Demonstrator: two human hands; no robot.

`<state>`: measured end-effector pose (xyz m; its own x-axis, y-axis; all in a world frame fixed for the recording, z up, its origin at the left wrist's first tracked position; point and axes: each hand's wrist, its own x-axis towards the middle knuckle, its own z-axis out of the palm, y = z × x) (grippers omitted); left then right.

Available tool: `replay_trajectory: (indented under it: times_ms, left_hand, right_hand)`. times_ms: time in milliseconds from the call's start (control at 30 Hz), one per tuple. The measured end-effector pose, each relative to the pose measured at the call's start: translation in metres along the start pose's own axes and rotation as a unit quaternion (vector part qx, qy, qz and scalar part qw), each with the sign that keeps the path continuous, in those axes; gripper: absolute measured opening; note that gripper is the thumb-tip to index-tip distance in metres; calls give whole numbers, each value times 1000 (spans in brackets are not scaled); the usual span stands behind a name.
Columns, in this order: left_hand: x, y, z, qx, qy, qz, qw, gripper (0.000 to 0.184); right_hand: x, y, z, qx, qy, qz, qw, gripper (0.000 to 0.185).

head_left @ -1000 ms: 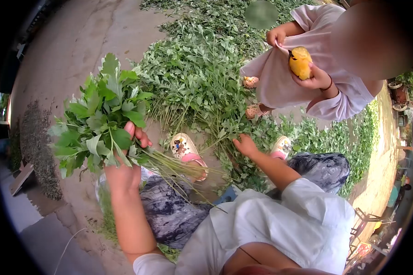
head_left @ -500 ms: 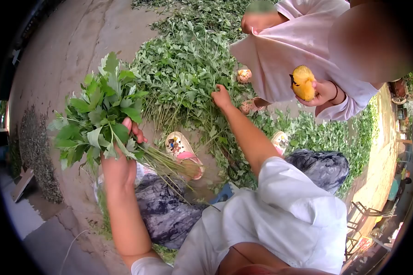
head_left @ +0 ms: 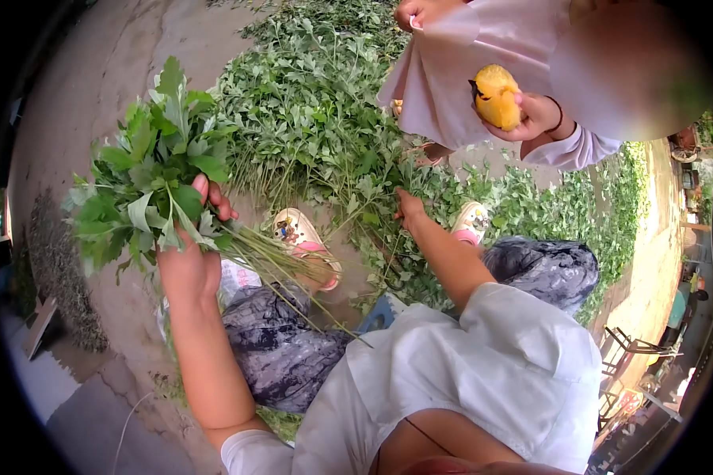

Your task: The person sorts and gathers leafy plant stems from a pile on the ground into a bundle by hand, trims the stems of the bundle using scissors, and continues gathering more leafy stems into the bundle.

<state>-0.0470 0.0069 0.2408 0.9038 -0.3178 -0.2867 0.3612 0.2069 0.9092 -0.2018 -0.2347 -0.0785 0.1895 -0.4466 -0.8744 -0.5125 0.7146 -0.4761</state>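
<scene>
My left hand (head_left: 194, 261) is closed around a thick bunch of leafy green stems (head_left: 146, 182). The leaves fan out to the left, and the thin bare stalks trail right across my leg. My right hand (head_left: 409, 207) is down among the cut greens at the near edge of a large leafy pile (head_left: 301, 119). Its fingers are curled, with the tips partly hidden by leaves, so what they grip cannot be made out.
Another person stands at the upper right, one hand (head_left: 535, 119) holding a bitten yellow fruit (head_left: 497, 96), the other on a pale shirt (head_left: 475, 63). My clogs (head_left: 297, 229) flank loose greens. A blue stool edge (head_left: 380, 313) shows beneath me. More greens (head_left: 602, 206) line the right.
My right hand has moved nearer to me and slightly right through the greens. The left hand still grips its bunch. The whole view has shifted somewhat; the other person's fruit appears higher and farther left.
</scene>
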Motion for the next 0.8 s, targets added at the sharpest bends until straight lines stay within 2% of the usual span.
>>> replay_trajectory:
  times_ms: [33, 67, 133, 267, 300, 333, 400, 433, 467, 533, 567, 600, 633, 667, 733, 800]
  left_hand:
    - [1, -1, 0, 4, 3, 1, 1000, 16]
    - [1, -2, 0, 8, 6, 2, 1000, 16]
    - [4, -4, 1, 9, 11, -3, 1000, 15]
    - [7, -5, -1, 3, 19, -5, 1000, 14]
    - [8, -6, -2, -7, 21, -4, 1000, 13]
    - [8, -7, -3, -7, 22, 4, 1000, 13]
    - [11, -10, -2, -11, 16, 5, 1000, 13]
    - [12, -13, -4, -8, 14, 12, 1000, 13]
    - [12, -14, -3, -24, 14, 1, 1000, 12]
    - [13, -17, -2, -22, 5, 0, 1000, 14]
    - [14, -19, -1, -25, -4, -5, 1000, 13]
    - [14, -20, 1, -28, -14, -10, 999, 13]
    - [11, -21, 5, -54, 4, -32, 998, 13]
    - [12, -26, 4, -65, -31, -33, 997, 14]
    - [12, -36, 4, -96, -102, -38, 989, 17]
    - [8, -44, 3, -87, -136, -75, 984, 21]
  right_hand:
    - [7, -2, 4, -10, 3, 46, 999, 39]
    - [14, -2, 9, -11, 0, 48, 999, 39]
    - [25, -3, 23, -43, -53, 150, 986, 45]
    - [48, 3, 53, -55, -86, 122, 987, 35]
    - [40, -3, 62, 1, -76, 71, 995, 26]
    - [25, -14, 72, 1, -82, 66, 994, 26]
    - [-12, -40, 88, 44, -123, -105, 986, 22]
    - [-25, -52, 92, 7, -152, -203, 967, 23]
    - [-41, -64, 94, 7, -158, -213, 964, 23]
    - [-94, -91, 95, 22, -267, -401, 876, 24]
    - [-143, -112, 90, -31, -235, -310, 921, 22]
    - [-158, -123, 88, -31, -239, -321, 916, 22]
    - [-169, -134, 84, -72, -327, -352, 874, 26]
    - [-181, -143, 82, -114, -409, -378, 823, 30]
    - [-227, -160, 78, -154, -414, -377, 814, 34]
    - [-255, -170, 80, -323, -323, -477, 750, 27]
